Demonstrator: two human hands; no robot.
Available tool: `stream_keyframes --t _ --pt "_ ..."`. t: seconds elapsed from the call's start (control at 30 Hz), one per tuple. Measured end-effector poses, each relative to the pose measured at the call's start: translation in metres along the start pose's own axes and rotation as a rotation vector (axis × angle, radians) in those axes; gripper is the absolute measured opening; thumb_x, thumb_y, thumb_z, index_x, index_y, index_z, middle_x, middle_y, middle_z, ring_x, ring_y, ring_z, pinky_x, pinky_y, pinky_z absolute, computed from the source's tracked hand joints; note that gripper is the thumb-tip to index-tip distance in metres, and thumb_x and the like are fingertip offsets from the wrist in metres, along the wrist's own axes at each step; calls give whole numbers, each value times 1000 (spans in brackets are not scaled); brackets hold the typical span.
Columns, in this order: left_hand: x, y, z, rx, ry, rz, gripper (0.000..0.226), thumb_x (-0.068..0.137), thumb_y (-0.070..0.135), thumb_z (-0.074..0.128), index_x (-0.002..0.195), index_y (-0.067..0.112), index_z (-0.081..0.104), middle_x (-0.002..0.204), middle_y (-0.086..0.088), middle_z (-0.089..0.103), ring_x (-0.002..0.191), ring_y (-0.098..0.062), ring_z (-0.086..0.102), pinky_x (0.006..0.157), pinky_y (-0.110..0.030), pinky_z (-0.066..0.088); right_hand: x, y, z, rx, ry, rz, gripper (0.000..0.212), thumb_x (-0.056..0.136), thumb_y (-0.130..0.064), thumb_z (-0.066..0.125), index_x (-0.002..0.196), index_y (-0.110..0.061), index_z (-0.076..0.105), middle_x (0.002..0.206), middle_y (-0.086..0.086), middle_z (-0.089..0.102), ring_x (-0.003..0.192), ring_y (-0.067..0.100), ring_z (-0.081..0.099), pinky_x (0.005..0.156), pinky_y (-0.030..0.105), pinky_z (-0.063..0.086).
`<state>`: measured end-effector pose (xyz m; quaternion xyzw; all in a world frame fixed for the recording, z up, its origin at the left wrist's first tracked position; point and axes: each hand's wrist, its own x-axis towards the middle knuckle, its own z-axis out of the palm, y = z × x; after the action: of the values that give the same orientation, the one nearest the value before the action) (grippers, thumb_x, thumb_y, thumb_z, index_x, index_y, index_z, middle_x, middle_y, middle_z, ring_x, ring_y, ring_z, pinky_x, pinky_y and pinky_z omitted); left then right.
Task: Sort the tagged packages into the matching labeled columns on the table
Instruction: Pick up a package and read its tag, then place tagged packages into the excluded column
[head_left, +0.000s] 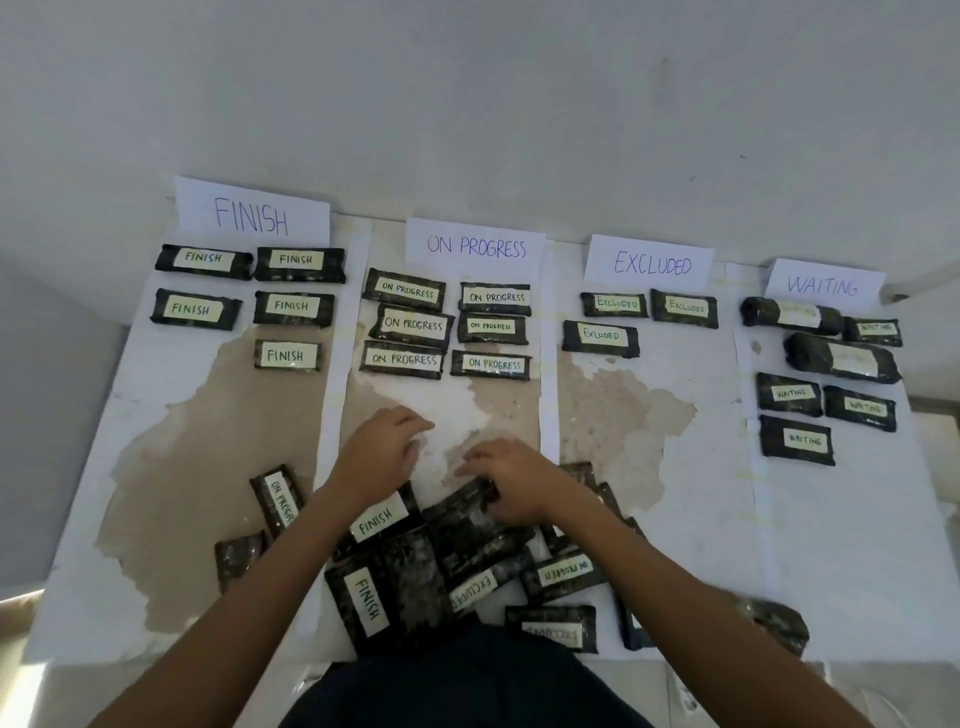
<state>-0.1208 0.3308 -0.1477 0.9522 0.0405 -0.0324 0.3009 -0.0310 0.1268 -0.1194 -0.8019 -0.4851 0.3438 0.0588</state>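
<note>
Four paper signs head the columns: FINISH (252, 215), ON PROGRESS (475, 247), EXCLUDED (652, 264) and WAITING (823, 286). Several dark tagged packages lie sorted under each. An unsorted pile (415, 571) sits at the near edge, with tags FINISH (376, 517), FINISH (371, 600), EXCLUDED (470, 590) and ON PROGRESS (563, 571) showing. My right hand (511, 478) curls its fingers over the far end of a dark package (467, 519) whose tag is hidden. My left hand (382, 452) hovers over the bare table beyond the pile, fingers loosely bent, holding nothing.
An ON PROGRESS package (280, 499) and an untagged-side package (239, 558) lie apart at the near left. Another dark package (774, 623) lies at the near right. The table (727, 519) is white with worn brown patches. A wall stands behind the signs.
</note>
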Motion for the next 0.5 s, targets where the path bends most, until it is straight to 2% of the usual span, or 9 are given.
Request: stream_keyframes --t 0.1,0.2,0.27,0.37,0.43,0.5 --pt "-27 13 8 -115 -60 -54 29 89 11 51 115 15 63 113 -3 61 105 -19 53 88 -30 44 -12 -7 27 -145 -72 -6 63 76 -17 67 135 -21 46 141 9 39 127 28 36 103 45 37" --pt "-47 23 18 -223 -136 -150 29 89 13 52 116 18 62 113 2 61 105 -15 54 90 -30 46 -18 -8 43 -179 11 -5 68 73 -6 67 136 -17 44 133 12 41 120 30 40 95 46 44" --pt "-58 31 24 -268 -168 -173 32 88 14 55 119 19 61 115 2 60 104 -13 54 87 -24 43 -21 -7 42 -137 33 22 69 75 -10 67 138 -17 42 129 10 43 115 27 44 94 42 45" --pt "-65 45 27 -368 -182 -214 37 87 16 60 124 19 57 117 2 59 104 -9 51 86 -17 36 -27 -10 27 165 82 114 55 81 -22 62 134 -14 49 121 7 50 107 22 50 95 34 44" --pt "-66 54 27 -465 -148 -310 37 89 17 59 125 22 54 117 3 59 105 -9 52 87 -21 39 -34 -11 17 439 160 194 38 88 -22 59 125 -15 58 110 5 56 97 20 55 86 30 47" --pt "-65 64 25 -584 -72 -421 27 92 15 53 118 23 56 109 2 63 99 -13 58 82 -23 45 -43 -8 9 670 229 235 26 91 -24 59 116 -17 63 100 4 63 82 21 61 71 30 52"
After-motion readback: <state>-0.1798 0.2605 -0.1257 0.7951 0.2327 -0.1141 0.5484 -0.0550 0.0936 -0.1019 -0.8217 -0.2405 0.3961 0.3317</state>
